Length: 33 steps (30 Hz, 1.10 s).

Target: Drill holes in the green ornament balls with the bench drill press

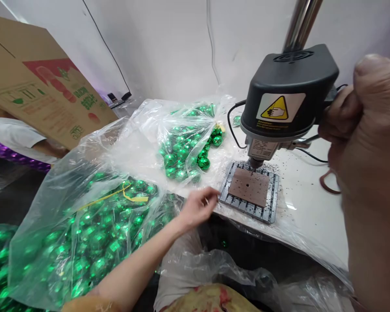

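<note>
Where the left hand (198, 207) hovers, green baubles (94, 225) lie — drill press (289, 93) alongside.

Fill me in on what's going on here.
A person's right hand is closed around the lever of a small bench drill, whose bit sits just above a brown pad on a slotted metal plate. Their left hand is beside the plate's edge, near clear plastic bags of shiny green baubles. Dark specks are scattered over the white table.
</note>
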{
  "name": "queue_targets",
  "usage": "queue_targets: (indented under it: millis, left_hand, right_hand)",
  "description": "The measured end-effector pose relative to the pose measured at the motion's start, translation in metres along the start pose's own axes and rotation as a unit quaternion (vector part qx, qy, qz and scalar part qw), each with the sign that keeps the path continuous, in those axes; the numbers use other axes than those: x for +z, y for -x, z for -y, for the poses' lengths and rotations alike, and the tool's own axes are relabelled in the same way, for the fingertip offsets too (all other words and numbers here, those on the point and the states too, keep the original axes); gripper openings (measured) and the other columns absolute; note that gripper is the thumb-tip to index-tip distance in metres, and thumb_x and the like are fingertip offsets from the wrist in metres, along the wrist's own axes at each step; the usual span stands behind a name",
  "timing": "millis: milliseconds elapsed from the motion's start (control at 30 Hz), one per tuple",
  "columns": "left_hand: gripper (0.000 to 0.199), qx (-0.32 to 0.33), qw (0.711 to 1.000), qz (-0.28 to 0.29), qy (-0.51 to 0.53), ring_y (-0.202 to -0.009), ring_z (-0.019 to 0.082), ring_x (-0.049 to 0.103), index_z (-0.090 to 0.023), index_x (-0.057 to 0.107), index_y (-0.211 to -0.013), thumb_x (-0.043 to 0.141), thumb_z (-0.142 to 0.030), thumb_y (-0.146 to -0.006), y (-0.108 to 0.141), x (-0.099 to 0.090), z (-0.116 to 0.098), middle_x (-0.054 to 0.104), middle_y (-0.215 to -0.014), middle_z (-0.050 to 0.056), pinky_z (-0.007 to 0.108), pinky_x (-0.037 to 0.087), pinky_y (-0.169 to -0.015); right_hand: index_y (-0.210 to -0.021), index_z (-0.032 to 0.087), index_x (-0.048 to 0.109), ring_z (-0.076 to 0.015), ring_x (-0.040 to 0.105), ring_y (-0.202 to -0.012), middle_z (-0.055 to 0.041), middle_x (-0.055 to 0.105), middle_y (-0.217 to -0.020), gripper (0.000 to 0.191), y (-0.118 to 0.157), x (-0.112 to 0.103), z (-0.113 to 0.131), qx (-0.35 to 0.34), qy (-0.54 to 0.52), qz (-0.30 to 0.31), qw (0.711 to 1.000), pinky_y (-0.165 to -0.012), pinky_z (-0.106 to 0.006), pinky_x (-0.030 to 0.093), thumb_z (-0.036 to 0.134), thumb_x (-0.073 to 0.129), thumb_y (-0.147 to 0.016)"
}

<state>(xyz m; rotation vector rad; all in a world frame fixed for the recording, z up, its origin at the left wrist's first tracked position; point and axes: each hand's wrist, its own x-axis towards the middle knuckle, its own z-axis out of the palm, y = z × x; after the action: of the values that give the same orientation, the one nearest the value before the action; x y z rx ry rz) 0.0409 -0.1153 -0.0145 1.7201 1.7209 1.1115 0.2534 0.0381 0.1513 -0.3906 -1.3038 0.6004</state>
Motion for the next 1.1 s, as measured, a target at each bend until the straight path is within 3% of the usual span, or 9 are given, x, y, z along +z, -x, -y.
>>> queue_targets:
  millis: [100, 267, 400, 500, 600, 667, 800, 933, 1100]
  left_hand:
    - [0.023, 0.043, 0.987, -0.113, -0.106, -0.089, 0.023, 0.068, -0.023, 0.072, -0.109, 0.055, -0.024, -0.093, -0.067, -0.027, -0.001, 0.071, -0.099, 0.007, 0.036, 0.055, -0.08]
    - [0.038, -0.102, 0.95, -0.013, -0.296, -0.099, 0.032, 0.067, -0.021, 0.071, -0.116, 0.073, -0.015, -0.079, -0.133, -0.023, 0.037, 0.064, -0.106, 0.011, 0.043, 0.051, -0.089]
    - [0.047, -0.076, 0.962, -0.01, -0.263, -0.105, 0.031, 0.065, -0.022, 0.07, -0.115, 0.077, -0.008, -0.071, -0.13, -0.012, 0.047, 0.063, -0.108, 0.01, 0.042, 0.05, -0.094]
    - [0.05, -0.048, 0.998, -0.038, -0.03, -0.089, 0.023, 0.066, -0.021, 0.059, -0.127, 0.077, -0.031, -0.081, -0.118, -0.001, 0.04, 0.065, -0.099, 0.006, 0.037, 0.053, -0.084]
    - [0.053, -0.098, 0.968, -0.002, 0.23, -0.07, 0.015, 0.064, -0.017, 0.056, -0.122, 0.068, -0.055, -0.086, -0.108, 0.018, 0.032, 0.067, -0.094, 0.005, 0.031, 0.053, -0.067]
    - [0.057, -0.127, 0.945, 0.013, 0.3, -0.065, 0.013, 0.062, -0.015, 0.059, -0.117, 0.07, -0.06, -0.083, -0.103, 0.031, 0.031, 0.067, -0.096, 0.006, 0.027, 0.05, -0.06]
    - [0.064, -0.122, 0.951, -0.005, 0.284, -0.074, 0.013, 0.062, -0.016, 0.061, -0.119, 0.077, -0.061, -0.076, -0.098, 0.05, 0.034, 0.07, -0.097, 0.006, 0.024, 0.047, -0.059]
    - [0.064, -0.078, 0.964, 0.014, 0.252, -0.094, 0.018, 0.065, -0.017, 0.061, -0.123, 0.08, -0.056, -0.076, -0.097, 0.056, 0.033, 0.07, -0.108, 0.007, 0.029, 0.052, -0.081]
    - [0.062, -0.05, 0.975, 0.06, 0.208, -0.089, 0.018, 0.064, -0.018, 0.06, -0.13, 0.079, -0.048, -0.079, -0.095, 0.059, 0.024, 0.07, -0.106, 0.006, 0.031, 0.05, -0.08]
  right_hand:
    - [-0.05, 0.019, 0.048, -0.0054, 0.031, -0.036, 0.0056, 0.034, -0.041, 0.041, 0.0, 0.002, 0.0, 0.028, -0.001, -0.021, 0.999, -0.037, -0.033, 0.014, 0.023, 0.062, -0.088]
    - [-0.047, 0.014, 0.05, -0.0004, 0.036, -0.039, 0.0057, 0.037, -0.041, 0.046, 0.001, 0.002, -0.001, 0.025, 0.003, -0.031, 0.999, -0.044, -0.032, 0.017, 0.029, 0.064, -0.088]
    - [-0.046, 0.013, 0.052, 0.0003, 0.035, -0.038, 0.0056, 0.036, -0.04, 0.045, 0.0, 0.0, -0.002, 0.006, 0.001, -0.018, 1.0, -0.045, -0.032, 0.017, 0.026, 0.064, -0.088]
    - [-0.048, 0.014, 0.053, -0.0002, 0.036, -0.038, 0.0057, 0.037, -0.04, 0.043, -0.001, 0.0, -0.002, -0.007, -0.002, -0.012, 1.0, -0.044, -0.03, 0.019, 0.021, 0.061, -0.089]
    - [-0.047, 0.013, 0.048, 0.0007, 0.034, -0.038, 0.006, 0.036, -0.04, 0.046, -0.001, 0.002, -0.001, -0.002, 0.001, -0.01, 1.0, -0.043, -0.027, 0.019, 0.025, 0.061, -0.09]
    - [-0.046, 0.013, 0.044, 0.0006, 0.032, -0.037, 0.006, 0.035, -0.039, 0.049, -0.001, 0.003, -0.001, -0.012, -0.001, -0.016, 1.0, -0.042, -0.025, 0.018, 0.027, 0.063, -0.089]
    - [-0.046, 0.015, 0.044, -0.0019, 0.03, -0.037, 0.0056, 0.035, -0.039, 0.049, -0.003, 0.003, -0.003, -0.025, -0.026, -0.015, 0.999, -0.042, -0.024, 0.019, 0.024, 0.069, -0.088]
    - [-0.046, 0.016, 0.044, -0.0032, 0.029, -0.037, 0.0053, 0.035, -0.039, 0.048, -0.003, 0.003, -0.004, -0.022, -0.05, -0.001, 0.999, -0.041, -0.025, 0.017, 0.017, 0.065, -0.089]
    - [-0.045, 0.017, 0.044, -0.0038, 0.028, -0.036, 0.0057, 0.034, -0.038, 0.049, -0.005, 0.005, -0.003, -0.018, -0.06, -0.013, 0.998, -0.041, -0.026, 0.017, 0.011, 0.059, -0.091]
